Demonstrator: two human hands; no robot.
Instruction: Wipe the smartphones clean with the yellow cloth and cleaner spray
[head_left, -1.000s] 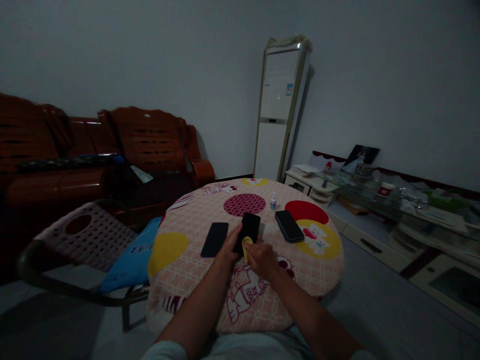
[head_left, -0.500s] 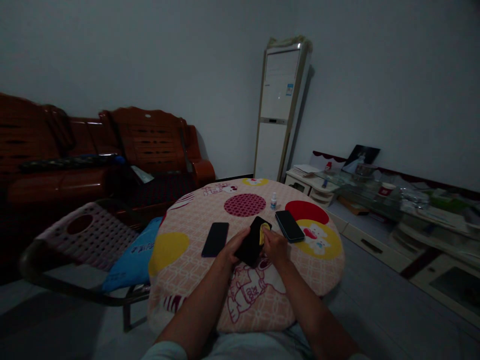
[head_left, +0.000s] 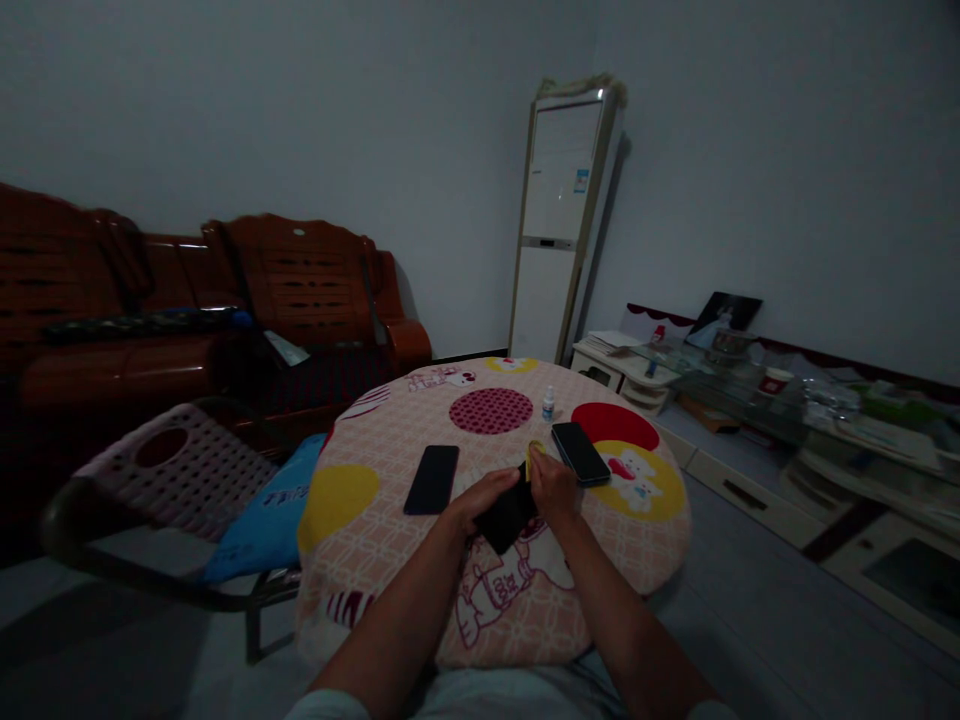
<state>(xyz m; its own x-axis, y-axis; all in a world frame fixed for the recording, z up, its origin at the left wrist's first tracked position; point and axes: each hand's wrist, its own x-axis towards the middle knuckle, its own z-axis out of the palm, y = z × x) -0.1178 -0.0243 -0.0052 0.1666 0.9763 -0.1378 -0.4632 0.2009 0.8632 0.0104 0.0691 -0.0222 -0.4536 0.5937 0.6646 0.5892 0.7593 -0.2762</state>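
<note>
Over the near middle of the round table, my left hand (head_left: pixel 484 497) grips a dark phone (head_left: pixel 504 522) by its left side, thumb across the upper face. The phone is held tilted. My right hand (head_left: pixel 553 486) is closed on a small yellow cloth (head_left: pixel 533 457), pressed at the phone's upper right edge; the fingers hide most of the cloth. A second phone (head_left: pixel 432 480) lies flat to the left of my hands. Another phone (head_left: pixel 580 453) lies just right of my right hand. Behind it stands a small white bottle (head_left: pixel 548 406) with a blue label.
A patterned cloth covers the table (head_left: pixel 337 560). On the left is a woven chair (head_left: pixel 176 465) with a blue cushion (head_left: pixel 266 515), and behind it a wooden sofa (head_left: pixel 300 275). A tall air conditioner (head_left: pixel 551 220) stands in the corner. A cluttered low cabinet (head_left: pixel 720 470) runs along the right.
The phone in my left hand has turned and tilted, its lower end nearer to me. The yellow cloth has gone from the phone's face to its edge, bunched under my right fingers.
</note>
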